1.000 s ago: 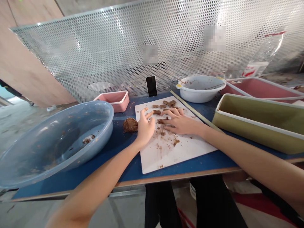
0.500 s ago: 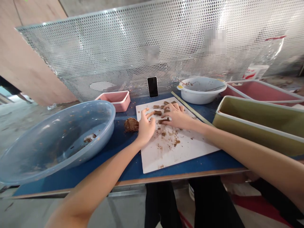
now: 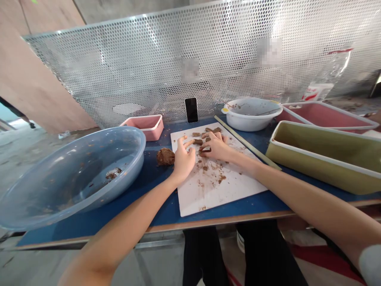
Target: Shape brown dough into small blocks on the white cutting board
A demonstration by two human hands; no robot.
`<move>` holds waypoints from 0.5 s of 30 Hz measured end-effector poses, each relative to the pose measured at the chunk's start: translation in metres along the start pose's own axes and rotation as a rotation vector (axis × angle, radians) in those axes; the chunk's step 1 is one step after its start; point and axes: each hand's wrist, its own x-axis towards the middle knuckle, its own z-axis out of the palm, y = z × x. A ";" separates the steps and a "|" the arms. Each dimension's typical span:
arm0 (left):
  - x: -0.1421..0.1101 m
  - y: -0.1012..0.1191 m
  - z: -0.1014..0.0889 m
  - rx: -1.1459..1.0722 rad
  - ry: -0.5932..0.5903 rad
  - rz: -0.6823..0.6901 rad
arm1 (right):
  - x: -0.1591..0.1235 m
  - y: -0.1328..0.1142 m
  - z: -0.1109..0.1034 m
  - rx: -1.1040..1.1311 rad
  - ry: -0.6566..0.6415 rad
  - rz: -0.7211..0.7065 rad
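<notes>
A white board (image 3: 193, 194) carries several short brown pieces that look like clay, among crumbs and smears. My left hand (image 3: 183, 161) is over the board's left edge, thumb and fingers apart, its fingertips close to the left end of one clay piece (image 3: 197, 141). Opposite it, my right hand (image 3: 218, 147) curves over the pieces, thumb and index finger around a dark clay piece that is partly hidden. More clay pieces (image 3: 216, 130) lie beyond the right hand. A larger brown lump (image 3: 165, 157) sits just left of my left hand, on the blue tabletop (image 3: 157, 182).
At left is a big blue basin (image 3: 131, 174); behind it, a small pink bin (image 3: 154, 133). A phone (image 3: 191, 110) leans against a perforated metal screen (image 3: 133, 71). Rightward are a pale stick (image 3: 247, 142), white basin (image 3: 250, 124), green trough (image 3: 312, 157), pink tray (image 3: 327, 115) and plastic bottle (image 3: 323, 85).
My right hand has shifted slightly left, closer to my left hand, and covers more of the dark clay piece. My left hand stays almost where it was.
</notes>
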 end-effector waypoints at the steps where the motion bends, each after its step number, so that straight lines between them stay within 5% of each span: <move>1: 0.000 0.000 0.000 -0.003 0.000 0.000 | 0.000 0.000 0.000 0.002 0.002 -0.001; 15: -0.003 0.005 -0.003 -0.019 -0.037 0.015 | -0.002 0.009 -0.003 -0.054 0.046 -0.053</move>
